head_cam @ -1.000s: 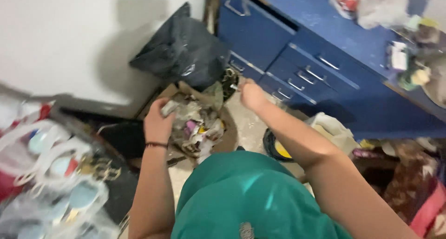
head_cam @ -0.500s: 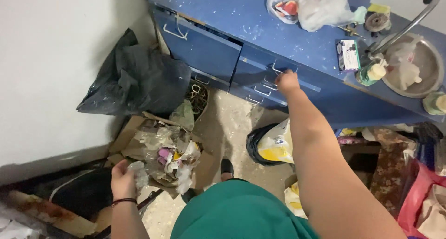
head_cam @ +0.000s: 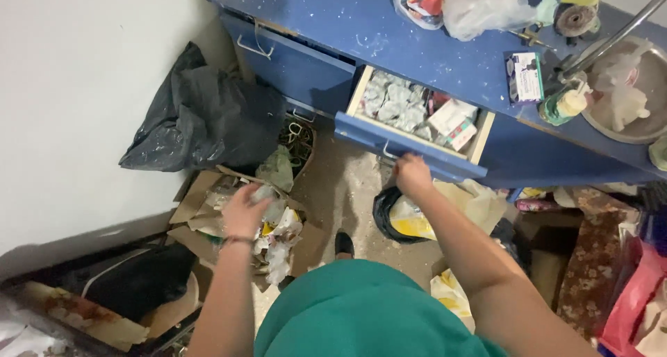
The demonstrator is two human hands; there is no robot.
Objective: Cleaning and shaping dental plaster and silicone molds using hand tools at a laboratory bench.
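The right hand (head_cam: 413, 174) is closed on the handle of the open blue drawer (head_cam: 410, 143), which juts out just above it, full of small packets. Below that hand sits a black-and-yellow bag (head_cam: 403, 214). The left hand (head_cam: 243, 211) hangs over a cardboard box of rubbish (head_cam: 274, 225), seemingly clutching a crumpled scrap; a black sack (head_cam: 201, 117) lies beyond.

Open drawer (head_cam: 417, 131): white-red boxes (head_cam: 455, 121), grey packets (head_cam: 392, 103). Countertop (head_cam: 431, 51): flat white-purple box (head_cam: 526, 77), clear bags (head_cam: 462, 6), green bottle (head_cam: 564, 105).
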